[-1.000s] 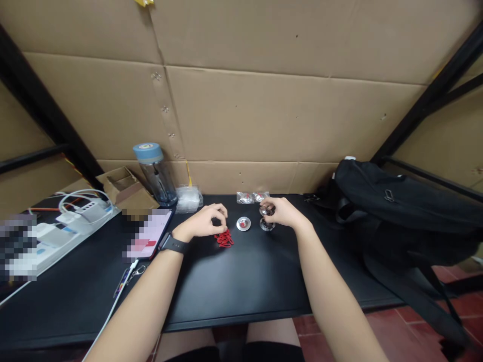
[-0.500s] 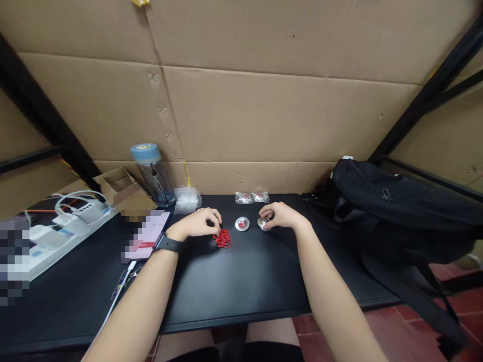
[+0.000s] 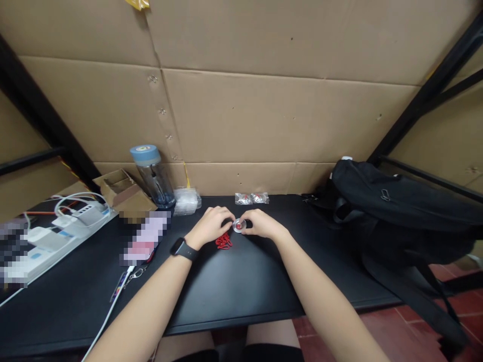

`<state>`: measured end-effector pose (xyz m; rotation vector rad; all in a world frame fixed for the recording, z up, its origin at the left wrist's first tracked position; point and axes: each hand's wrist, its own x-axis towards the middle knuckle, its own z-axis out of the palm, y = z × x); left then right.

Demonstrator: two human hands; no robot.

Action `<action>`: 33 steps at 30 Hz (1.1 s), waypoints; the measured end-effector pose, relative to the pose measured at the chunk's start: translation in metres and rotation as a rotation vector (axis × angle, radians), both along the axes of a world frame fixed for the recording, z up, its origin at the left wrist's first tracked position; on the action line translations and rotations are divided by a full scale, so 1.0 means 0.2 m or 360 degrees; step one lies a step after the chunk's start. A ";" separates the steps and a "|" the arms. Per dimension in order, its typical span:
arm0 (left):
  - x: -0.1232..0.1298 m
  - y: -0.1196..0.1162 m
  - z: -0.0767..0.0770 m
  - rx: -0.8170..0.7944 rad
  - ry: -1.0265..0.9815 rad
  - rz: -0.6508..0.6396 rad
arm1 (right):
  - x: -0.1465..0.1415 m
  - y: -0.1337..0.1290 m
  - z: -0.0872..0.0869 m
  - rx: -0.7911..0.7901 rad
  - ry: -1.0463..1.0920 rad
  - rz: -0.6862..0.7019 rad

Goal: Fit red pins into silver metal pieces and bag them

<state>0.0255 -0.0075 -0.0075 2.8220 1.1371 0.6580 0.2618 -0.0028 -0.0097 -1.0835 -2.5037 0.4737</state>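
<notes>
A round silver disc with a red centre (image 3: pixel 239 225) lies on the black table. My right hand (image 3: pixel 262 223) grips its right edge between thumb and fingers. On the disc's left side, my left hand (image 3: pixel 216 223) has curled fingers with the tips at the rim. Just below those fingers is a small heap of red cord (image 3: pixel 224 242). Only one disc shows between the hands; whether a second is stacked with it cannot be made out. Behind them lie two clear packets (image 3: pixel 251 198) with silver and red contents.
At the left are a power strip (image 3: pixel 71 223), an open cardboard box (image 3: pixel 126 193), a blue-lidded bottle (image 3: pixel 153 176), clear plastic bags (image 3: pixel 186 201) and a phone (image 3: pixel 147 239) with a white cable. A black backpack (image 3: pixel 400 211) fills the right side.
My right hand has moved left, and the silver piece it held is now at the red-centred disc. My left hand has shifted right from the red cord to the disc's edge.
</notes>
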 end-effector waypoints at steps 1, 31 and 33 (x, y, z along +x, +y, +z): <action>0.02 -0.01 0.00 0.0072 0.0047 0.0001 | -0.01 0.00 0.00 0.0036 0.0019 -0.0008; 0.18 -0.11 0.04 0.0566 0.0163 0.0257 | 0.01 0.03 0.01 -0.0430 0.0859 0.0014; 0.18 -0.11 0.09 0.0620 0.0204 0.0188 | 0.03 0.03 0.02 -0.0617 0.0997 0.0074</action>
